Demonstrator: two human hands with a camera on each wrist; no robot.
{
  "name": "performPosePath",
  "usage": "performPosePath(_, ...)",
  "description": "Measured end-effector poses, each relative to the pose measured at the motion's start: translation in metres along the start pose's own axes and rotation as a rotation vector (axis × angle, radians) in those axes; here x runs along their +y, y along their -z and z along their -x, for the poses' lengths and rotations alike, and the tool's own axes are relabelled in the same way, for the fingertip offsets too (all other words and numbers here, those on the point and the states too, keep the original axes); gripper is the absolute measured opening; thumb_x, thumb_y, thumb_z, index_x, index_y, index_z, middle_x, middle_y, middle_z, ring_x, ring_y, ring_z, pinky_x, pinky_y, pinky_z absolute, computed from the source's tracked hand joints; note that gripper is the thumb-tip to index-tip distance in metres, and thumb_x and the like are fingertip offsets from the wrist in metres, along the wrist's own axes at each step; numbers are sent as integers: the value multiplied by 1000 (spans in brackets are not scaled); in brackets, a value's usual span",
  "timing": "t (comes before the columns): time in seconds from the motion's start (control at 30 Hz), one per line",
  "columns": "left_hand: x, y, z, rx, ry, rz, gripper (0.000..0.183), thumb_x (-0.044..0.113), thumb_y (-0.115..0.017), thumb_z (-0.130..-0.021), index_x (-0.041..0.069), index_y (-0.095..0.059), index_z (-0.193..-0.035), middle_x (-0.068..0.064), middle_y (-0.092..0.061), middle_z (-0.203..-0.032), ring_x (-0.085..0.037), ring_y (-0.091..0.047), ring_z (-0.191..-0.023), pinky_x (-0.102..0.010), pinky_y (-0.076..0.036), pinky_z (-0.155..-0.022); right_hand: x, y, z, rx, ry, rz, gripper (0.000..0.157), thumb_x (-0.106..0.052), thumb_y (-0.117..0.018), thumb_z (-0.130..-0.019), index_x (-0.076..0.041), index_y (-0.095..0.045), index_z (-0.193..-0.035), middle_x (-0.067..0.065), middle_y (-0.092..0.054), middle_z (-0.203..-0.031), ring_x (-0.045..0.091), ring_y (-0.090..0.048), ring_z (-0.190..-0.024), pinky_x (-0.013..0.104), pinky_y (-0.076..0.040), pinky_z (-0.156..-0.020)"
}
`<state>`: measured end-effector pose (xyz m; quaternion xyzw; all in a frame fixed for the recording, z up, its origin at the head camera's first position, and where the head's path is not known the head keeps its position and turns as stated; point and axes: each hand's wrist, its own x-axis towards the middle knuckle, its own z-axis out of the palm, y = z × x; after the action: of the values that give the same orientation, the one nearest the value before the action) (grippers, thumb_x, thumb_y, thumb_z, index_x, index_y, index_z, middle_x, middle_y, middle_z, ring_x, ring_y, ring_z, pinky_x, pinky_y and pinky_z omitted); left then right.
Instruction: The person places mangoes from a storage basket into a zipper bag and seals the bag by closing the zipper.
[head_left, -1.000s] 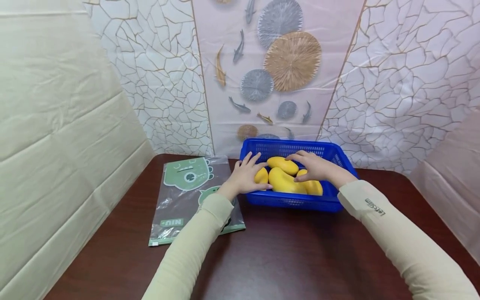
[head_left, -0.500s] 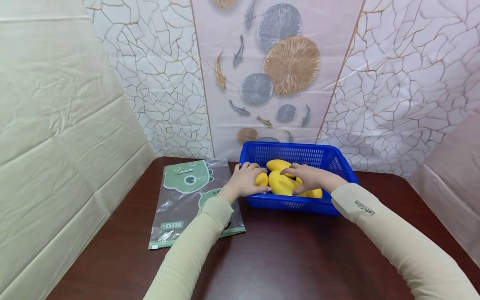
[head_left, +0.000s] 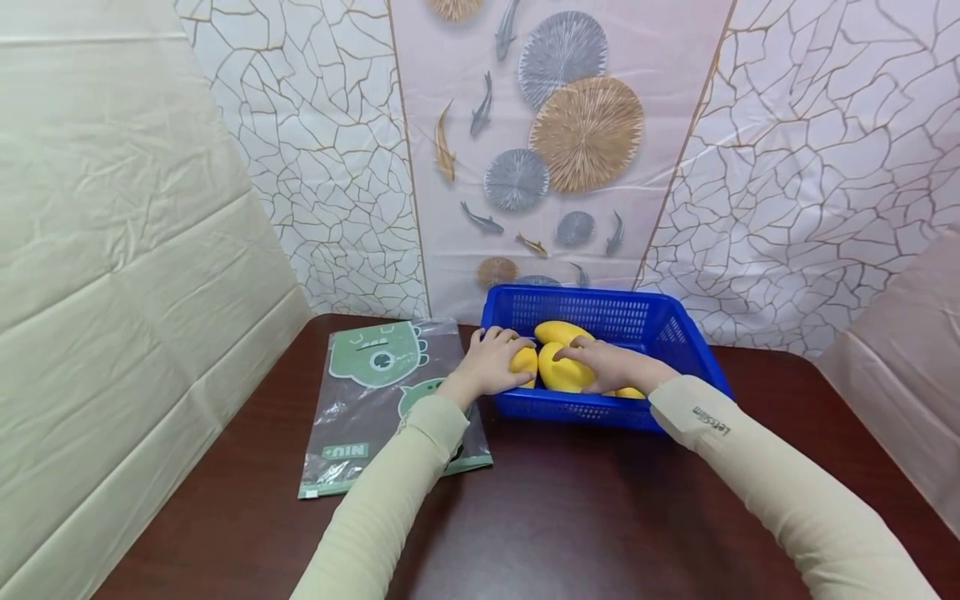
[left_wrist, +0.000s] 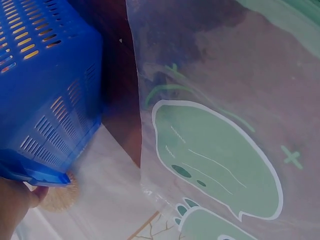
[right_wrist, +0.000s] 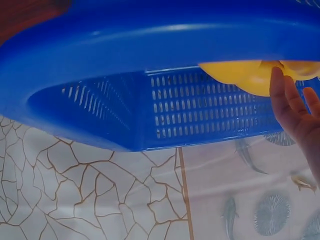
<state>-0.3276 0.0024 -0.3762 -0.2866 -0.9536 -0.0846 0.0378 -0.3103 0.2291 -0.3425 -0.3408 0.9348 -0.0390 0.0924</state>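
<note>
A blue plastic basket [head_left: 536, 406] at the back of the table holds several yellow mangoes. My left hand [head_left: 491, 362] reaches over its left rim, with fingers and thumb around the leftmost mango [head_left: 526, 365]. Inside, my right hand [head_left: 615, 365] grips the large middle mango [head_left: 557, 372], its fingers on the upper side and its thumb lower down. Behind that one lies another mango [head_left: 561, 332]; a further mango [head_left: 628, 393] is mostly hidden under the right hand. The right wrist view shows fingertips [right_wrist: 277, 80] against yellow skin, while the left wrist view catches only part of the left hand [left_wrist: 14, 205].
Left of the basket, a clear zip bag [head_left: 356, 429] with green cartoon prints lies flat on the dark brown table [head_left: 562, 517]. A patterned cloth [head_left: 360, 192] hangs right behind the basket, and a cream cloth [head_left: 135, 275] forms the left side.
My left fingers, spread earlier, have curled down over the left mango. The right hand has moved left and lower, closing around the middle mango. The bag has stayed in place.
</note>
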Motion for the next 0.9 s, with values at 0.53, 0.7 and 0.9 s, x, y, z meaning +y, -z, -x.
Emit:
performPosePath(0.53,1,1,0,1,9,8,47,49,-54,-90,27,-53,-131,-1,-47,-138,-26,-34,-131,-55,-20,-109,-1,-11,-12,-152,-129,-2,56,6,-47,-92,-15,-39,-143,35,-27,-142,47,-54,-111,63,-38,-96)
performPosePath(0.7,-1,1,0,13,7,23,43,47,-54,-90,27,-56,-128,-1,-48,-137,-26,-33,-131,-55,-20,-110,-1,-7,-14,-204,-146,-30,54,0,-43,-95,-17,-34,-146,36,-15,-148,48,-49,-118,61,-39,-96)
performPosePath(0.9,0,0,2,-19,-15,54,38,44,-53,-92,26,-58,-125,-2,-47,-138,-26,-30,-133,-57,-16,-112,-3,-10,-14,-238,-213,-93,58,-6,-46,-95,-20,-28,-148,33,-14,-151,40,-53,-117,57,-40,-98)
